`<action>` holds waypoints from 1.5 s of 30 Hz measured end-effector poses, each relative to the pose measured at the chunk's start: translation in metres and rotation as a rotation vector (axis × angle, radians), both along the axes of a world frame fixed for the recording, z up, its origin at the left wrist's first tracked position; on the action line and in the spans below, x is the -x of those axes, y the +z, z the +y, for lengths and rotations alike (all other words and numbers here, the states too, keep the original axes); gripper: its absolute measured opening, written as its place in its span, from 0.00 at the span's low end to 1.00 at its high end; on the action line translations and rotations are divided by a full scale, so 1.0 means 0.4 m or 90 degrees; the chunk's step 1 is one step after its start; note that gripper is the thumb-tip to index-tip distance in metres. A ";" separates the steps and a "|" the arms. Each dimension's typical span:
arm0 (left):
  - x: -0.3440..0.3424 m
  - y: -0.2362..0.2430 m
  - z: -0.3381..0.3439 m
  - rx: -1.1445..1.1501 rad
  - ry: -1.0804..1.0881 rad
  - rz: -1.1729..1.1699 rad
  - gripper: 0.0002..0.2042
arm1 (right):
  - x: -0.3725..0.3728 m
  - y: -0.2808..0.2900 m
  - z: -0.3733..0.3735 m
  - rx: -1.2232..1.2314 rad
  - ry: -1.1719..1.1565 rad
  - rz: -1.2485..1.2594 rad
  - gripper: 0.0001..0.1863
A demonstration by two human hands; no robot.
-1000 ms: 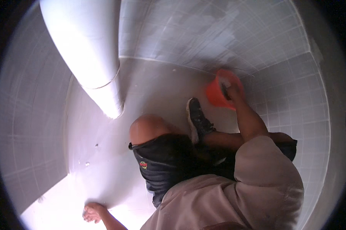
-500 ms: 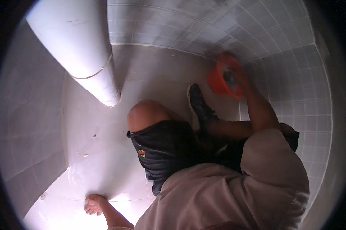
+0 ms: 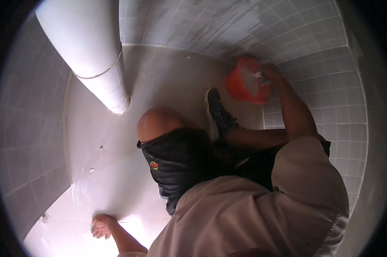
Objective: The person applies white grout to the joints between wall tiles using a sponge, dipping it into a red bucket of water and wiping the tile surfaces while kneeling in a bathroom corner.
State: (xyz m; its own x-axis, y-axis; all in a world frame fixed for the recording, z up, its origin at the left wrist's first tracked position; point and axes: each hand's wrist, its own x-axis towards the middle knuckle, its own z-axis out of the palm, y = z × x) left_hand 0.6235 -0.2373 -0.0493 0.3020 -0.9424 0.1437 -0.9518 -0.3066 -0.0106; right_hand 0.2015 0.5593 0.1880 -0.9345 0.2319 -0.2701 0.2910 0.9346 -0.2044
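Observation:
Beside the right-hand wall an orange-red bucket [image 3: 234, 85] leans with its mouth turned toward me; a greyish-white mass [image 3: 248, 81] shows inside. My right hand [image 3: 270, 72] is closed at the bucket's rim around a small teal thing [image 3: 263, 73] with white material on it. Blur and shadow keep me from telling its kind. Down at the lower left, my left hand [image 3: 101, 225] rests by the pale floor [image 3: 116, 171] with its fingers apart and nothing in them.
A thick white pipe [image 3: 90, 55] rises from the floor at upper left. Grey tiled walls [image 3: 322, 94] enclose the narrow space. My bent knee [image 3: 159, 122] and dark shoe [image 3: 219, 109] lie between the pipe and the bucket. Small crumbs [image 3: 92, 170] dot the floor.
My right hand has drawn back from inside the bucket to its right rim, and the teal thing now shows. My left hand stays in place; the view has shifted slightly.

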 end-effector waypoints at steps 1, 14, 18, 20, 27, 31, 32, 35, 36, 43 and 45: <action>-0.002 0.005 -0.003 0.006 0.003 -0.005 0.32 | 0.010 -0.031 0.018 0.006 0.003 -0.005 0.16; -0.001 -0.036 0.000 0.005 -0.011 0.029 0.32 | 0.075 -0.178 0.205 -0.097 0.039 0.085 0.23; -0.001 -0.029 0.004 -0.011 -0.020 0.029 0.33 | 0.084 -0.161 0.175 -0.129 0.044 0.059 0.21; -0.003 -0.046 0.004 -0.009 -0.018 0.035 0.33 | 0.084 -0.124 0.179 -0.156 0.075 0.070 0.20; 0.010 -0.010 0.016 -0.031 0.003 -0.020 0.30 | 0.059 -0.089 0.067 -0.054 0.032 0.094 0.19; -0.031 -0.086 0.000 0.039 -0.013 -0.102 0.30 | 0.117 -0.133 0.053 -0.108 0.116 0.103 0.18; -0.020 -0.063 0.003 -0.005 -0.024 -0.067 0.32 | 0.108 -0.135 0.045 -0.103 0.103 0.104 0.18; -0.032 -0.051 0.003 0.014 -0.022 -0.010 0.31 | 0.110 -0.163 -0.028 -0.056 0.060 0.098 0.18; -0.032 -0.073 0.005 0.007 0.003 0.006 0.31 | 0.102 -0.153 -0.043 -0.051 0.038 0.103 0.18; -0.005 -0.032 0.015 -0.052 -0.002 -0.029 0.31 | 0.159 -0.035 -0.390 0.067 0.100 0.240 0.18; -0.008 0.005 0.009 -0.062 0.004 -0.046 0.31 | 0.205 0.104 -0.675 -0.045 0.433 0.501 0.20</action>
